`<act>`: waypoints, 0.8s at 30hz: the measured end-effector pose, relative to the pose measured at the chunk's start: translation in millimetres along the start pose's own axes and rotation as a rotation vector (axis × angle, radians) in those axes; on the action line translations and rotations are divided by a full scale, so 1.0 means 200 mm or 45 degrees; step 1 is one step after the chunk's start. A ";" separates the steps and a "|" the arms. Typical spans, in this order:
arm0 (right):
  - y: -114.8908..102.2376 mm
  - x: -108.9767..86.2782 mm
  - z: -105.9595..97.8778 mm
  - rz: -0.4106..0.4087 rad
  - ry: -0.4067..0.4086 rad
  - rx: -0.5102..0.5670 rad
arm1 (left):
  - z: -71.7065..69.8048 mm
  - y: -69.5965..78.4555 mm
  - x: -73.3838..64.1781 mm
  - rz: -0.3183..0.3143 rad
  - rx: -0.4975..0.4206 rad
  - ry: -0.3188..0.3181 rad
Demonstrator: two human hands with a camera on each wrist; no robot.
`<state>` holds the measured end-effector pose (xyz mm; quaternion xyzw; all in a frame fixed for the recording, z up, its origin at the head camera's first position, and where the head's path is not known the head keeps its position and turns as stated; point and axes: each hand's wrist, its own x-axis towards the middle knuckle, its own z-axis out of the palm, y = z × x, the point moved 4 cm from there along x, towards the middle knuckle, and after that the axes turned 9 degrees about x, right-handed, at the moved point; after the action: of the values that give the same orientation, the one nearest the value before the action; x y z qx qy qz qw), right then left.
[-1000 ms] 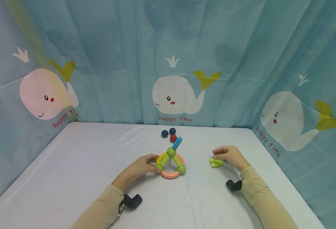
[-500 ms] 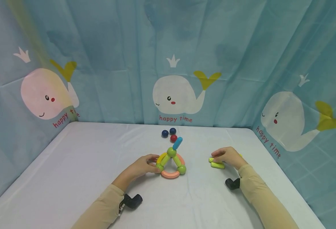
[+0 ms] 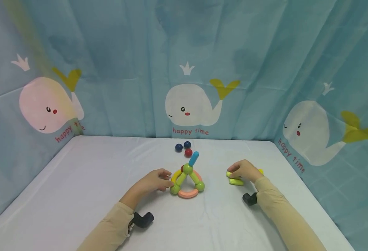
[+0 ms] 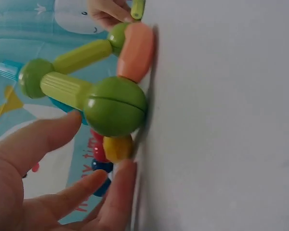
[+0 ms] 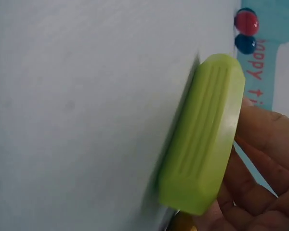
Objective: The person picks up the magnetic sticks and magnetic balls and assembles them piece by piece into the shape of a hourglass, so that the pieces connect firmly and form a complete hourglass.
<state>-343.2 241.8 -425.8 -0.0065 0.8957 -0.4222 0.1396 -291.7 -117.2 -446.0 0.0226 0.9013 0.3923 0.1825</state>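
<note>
A toy frame (image 3: pixel 188 194) of green balls, light green rods and curved orange and yellow pieces stands on the table, a blue rod (image 3: pixel 194 159) slanting up from its top ball. My left hand (image 3: pixel 152 182) is at its left corner, fingers spread. In the left wrist view the thumb lies close by the corner green ball (image 4: pixel 115 107), other fingers just below the yellow curved piece (image 4: pixel 118 148). My right hand (image 3: pixel 244 170) pinches the farther of two light green rods (image 3: pixel 228 174). The nearer green rod (image 5: pixel 202 137) lies on the table and hides most of the grip.
Two dark blue balls (image 3: pixel 179 147) and a red ball (image 3: pixel 188 153) lie behind the frame. Something yellow (image 3: pixel 260 171) shows past my right wrist. A whale-print curtain (image 3: pixel 124 69) hangs along the table's far edge and sides.
The two green rods, side by side before, now lie slightly apart, and my right fingers have come down onto the farther one. My left fingers have loosened from the frame's corner.
</note>
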 end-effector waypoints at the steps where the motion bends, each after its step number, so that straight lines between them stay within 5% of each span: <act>1: 0.00 0.00 0.00 -0.004 0.005 -0.008 | 0.00 0.00 0.02 -0.003 0.015 0.019; 7: -0.07 0.00 0.03 -0.130 0.031 0.006 | -0.01 0.08 0.18 0.073 0.093 0.066; 12: -0.13 -0.01 0.09 -0.152 0.067 0.087 | -0.01 0.13 0.28 0.224 0.116 -0.070; 17: -0.19 -0.07 0.16 -0.131 0.098 0.229 | 0.01 0.15 0.32 0.307 0.183 -0.211; 24: -0.31 -0.14 0.23 -0.182 0.102 0.497 | 0.02 0.18 0.32 0.344 0.264 -0.133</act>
<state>-310.4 170.3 -400.2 -0.0260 0.7990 -0.5964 0.0723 -354.3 -77.7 -441.8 0.1825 0.9150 0.3163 0.1716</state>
